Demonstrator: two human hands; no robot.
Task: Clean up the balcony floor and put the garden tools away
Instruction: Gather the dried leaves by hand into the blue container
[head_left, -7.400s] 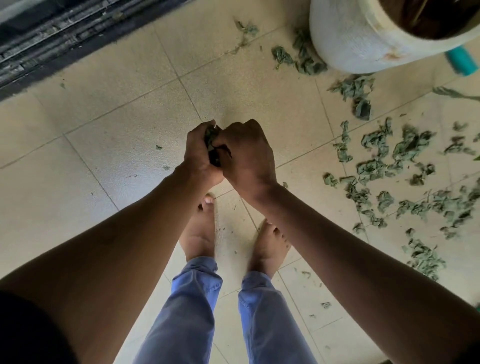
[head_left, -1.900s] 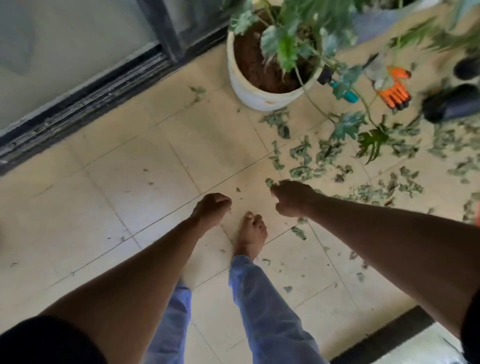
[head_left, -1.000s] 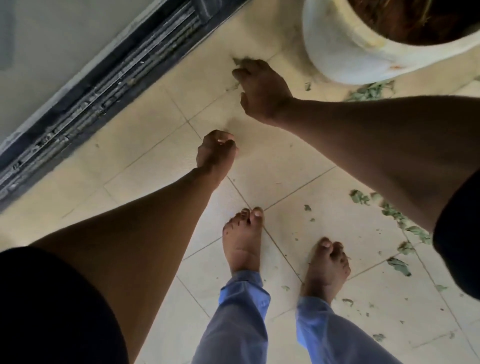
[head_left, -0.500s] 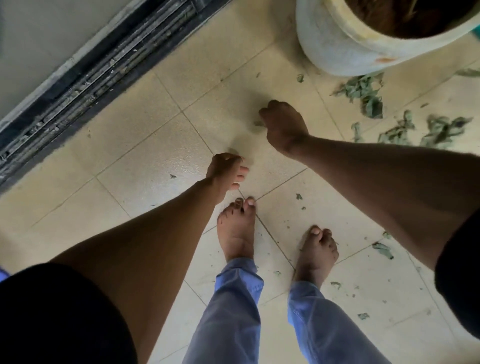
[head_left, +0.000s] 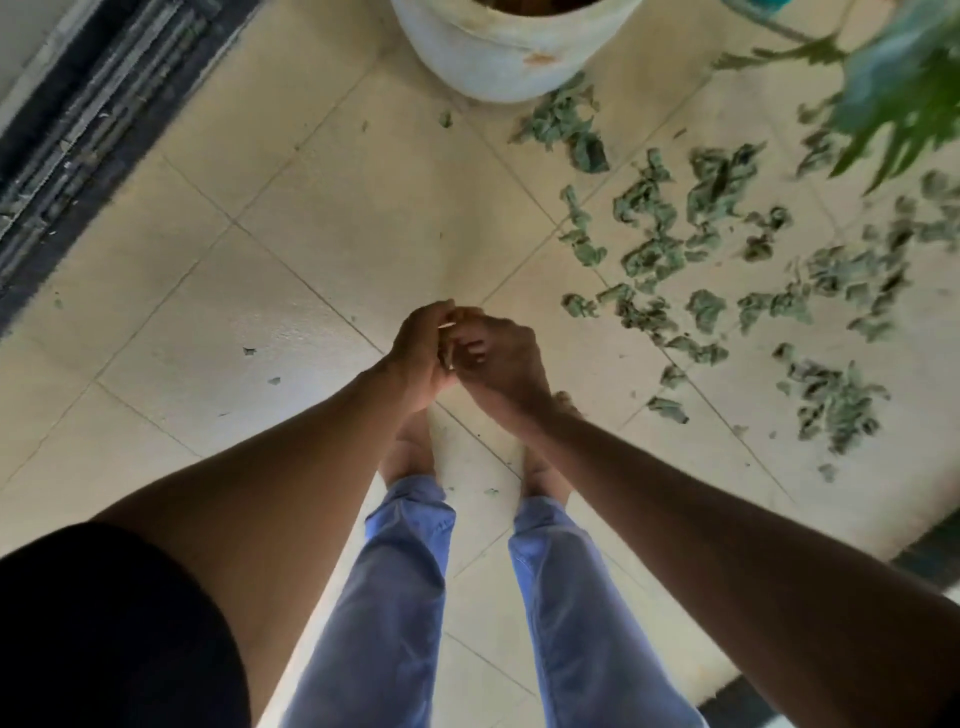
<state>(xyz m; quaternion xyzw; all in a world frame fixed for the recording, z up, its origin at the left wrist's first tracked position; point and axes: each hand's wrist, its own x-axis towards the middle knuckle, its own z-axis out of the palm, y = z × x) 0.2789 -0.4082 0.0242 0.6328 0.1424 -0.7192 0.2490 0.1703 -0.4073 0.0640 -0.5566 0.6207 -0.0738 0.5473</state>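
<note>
Meeting below the white pot (head_left: 511, 57), left hand (head_left: 423, 348) and right hand (head_left: 501, 358) touching, fingers curling, contents unclear; leaf scraps (head_left: 727, 270) lying right of the pot.

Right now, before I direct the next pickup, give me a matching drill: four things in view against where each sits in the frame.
Things:
1. white pot
2. leaf scraps
3. door track
4. both hands

Places:
A. left edge
B. centre, held together above the feet
C. top middle
D. strewn over the right tiles

Pairs: 1-C, 2-D, 3-A, 4-B
</note>
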